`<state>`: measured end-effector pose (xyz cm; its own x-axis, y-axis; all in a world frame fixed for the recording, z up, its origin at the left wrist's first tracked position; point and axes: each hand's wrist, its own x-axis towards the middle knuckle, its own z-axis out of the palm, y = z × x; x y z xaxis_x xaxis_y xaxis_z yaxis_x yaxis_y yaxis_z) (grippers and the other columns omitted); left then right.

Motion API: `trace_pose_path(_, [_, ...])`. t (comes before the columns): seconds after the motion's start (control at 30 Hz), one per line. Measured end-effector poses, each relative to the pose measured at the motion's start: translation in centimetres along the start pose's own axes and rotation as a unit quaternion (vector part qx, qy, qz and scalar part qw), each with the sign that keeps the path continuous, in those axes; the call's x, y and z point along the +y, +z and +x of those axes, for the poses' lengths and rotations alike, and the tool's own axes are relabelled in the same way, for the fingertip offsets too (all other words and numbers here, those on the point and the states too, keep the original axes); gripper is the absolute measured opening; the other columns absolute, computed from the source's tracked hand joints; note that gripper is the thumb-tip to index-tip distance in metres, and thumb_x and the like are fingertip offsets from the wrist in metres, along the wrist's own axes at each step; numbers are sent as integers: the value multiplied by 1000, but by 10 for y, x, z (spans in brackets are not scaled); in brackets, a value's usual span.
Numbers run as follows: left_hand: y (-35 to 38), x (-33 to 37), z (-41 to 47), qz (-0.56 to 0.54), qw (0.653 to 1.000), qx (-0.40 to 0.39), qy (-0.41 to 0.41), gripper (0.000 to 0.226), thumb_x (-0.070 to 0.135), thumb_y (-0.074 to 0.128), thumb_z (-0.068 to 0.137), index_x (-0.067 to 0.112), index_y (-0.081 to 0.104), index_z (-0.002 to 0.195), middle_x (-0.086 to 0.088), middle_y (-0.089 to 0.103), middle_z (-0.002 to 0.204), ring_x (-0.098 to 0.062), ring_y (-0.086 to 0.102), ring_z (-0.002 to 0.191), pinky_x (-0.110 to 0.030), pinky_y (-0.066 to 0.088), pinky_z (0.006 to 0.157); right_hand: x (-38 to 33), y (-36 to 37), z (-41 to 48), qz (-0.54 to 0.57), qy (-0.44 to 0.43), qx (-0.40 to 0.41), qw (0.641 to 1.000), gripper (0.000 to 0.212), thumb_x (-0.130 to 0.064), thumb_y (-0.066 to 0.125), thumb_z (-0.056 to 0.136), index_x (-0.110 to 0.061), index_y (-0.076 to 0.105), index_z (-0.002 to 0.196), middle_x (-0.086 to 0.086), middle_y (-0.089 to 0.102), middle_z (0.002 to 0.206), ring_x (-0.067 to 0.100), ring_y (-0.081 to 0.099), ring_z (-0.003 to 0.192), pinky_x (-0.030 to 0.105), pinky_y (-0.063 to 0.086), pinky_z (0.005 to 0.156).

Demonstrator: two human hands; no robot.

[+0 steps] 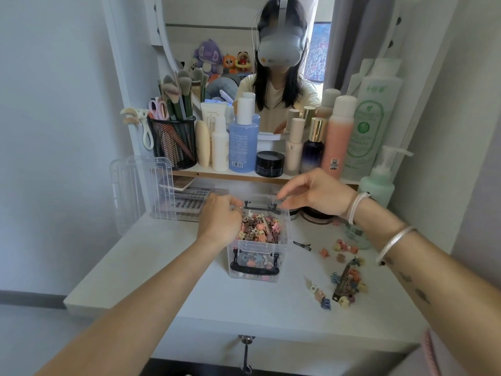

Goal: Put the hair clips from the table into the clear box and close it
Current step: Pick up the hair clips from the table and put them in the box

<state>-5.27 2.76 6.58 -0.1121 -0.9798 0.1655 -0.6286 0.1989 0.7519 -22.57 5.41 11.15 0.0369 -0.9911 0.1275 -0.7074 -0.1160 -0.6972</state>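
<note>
Left hand (219, 221) and right hand (317, 194) bare, forearms too. At the right wrist a white elastic band (355, 207), then a slim silver bangle (394, 244) higher up. Small dark marks (421, 295) along that forearm. In the mirror (211, 12): grey headset (279, 47), cream top (273, 104), long dark hair (260, 85).

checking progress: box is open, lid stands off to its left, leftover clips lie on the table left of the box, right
Not quite: the head view shows the leftover clips on the table right of the clear box, not left. The box is open and its lid stands off to its left.
</note>
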Motion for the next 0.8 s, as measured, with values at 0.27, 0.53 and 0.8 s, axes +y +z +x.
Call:
trace_pose_path(0.27, [1,0,0,7,1000,3,5,29,8,43,92,10,64,112,-14,48,130,-29,48,120,-31,35,102,4,17,-4,-45,-14,16,999,21,-16,68,81,-8,73,100,8,74,96,6,65,76,21,53,80])
trace_pose_path(0.53, [1,-1,1,16,1000,1,8,28,9,43,92,11,63,112,-13,48,129,-28,48,120,-33,35,104,22,12,-5,-155,58,25,986,13,-13,52,90,-10,61,99,5,60,94,20,56,81,30,47,74])
trace_pose_path(0.8, [0,0,0,16,1000,0,13,29,9,43,93,11,62,114,-12,47,129,-27,49,119,-30,35,101,45,36,-15,-323,130,-132,928,24,-6,59,80,-7,68,102,10,69,109,22,62,97,24,48,74])
